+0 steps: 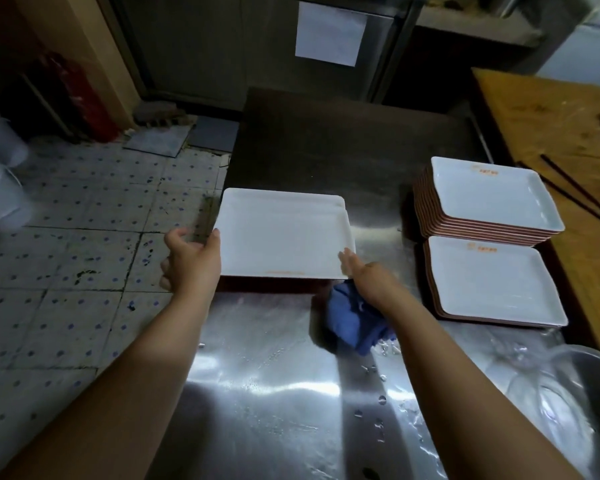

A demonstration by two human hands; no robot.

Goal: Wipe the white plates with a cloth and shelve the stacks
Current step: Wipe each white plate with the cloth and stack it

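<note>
Steel counter (pixel 278 375), wet. Top white plate (pixel 284 237) overhangs counter's left edge. Your left hand (pixel 191 258) pinches plate's left rim; right hand (pixel 368 282) grips blue cloth (pixel 354 323), thumb on plate's near-right corner. Risk: wet plate slips floorward.

The person's two arms are bare all the way up, with no sleeves to see. The left hand (pixel 191 261) and the right hand (pixel 371 282) wear no gloves. There are no rings, no watch and no bands on them.
</note>
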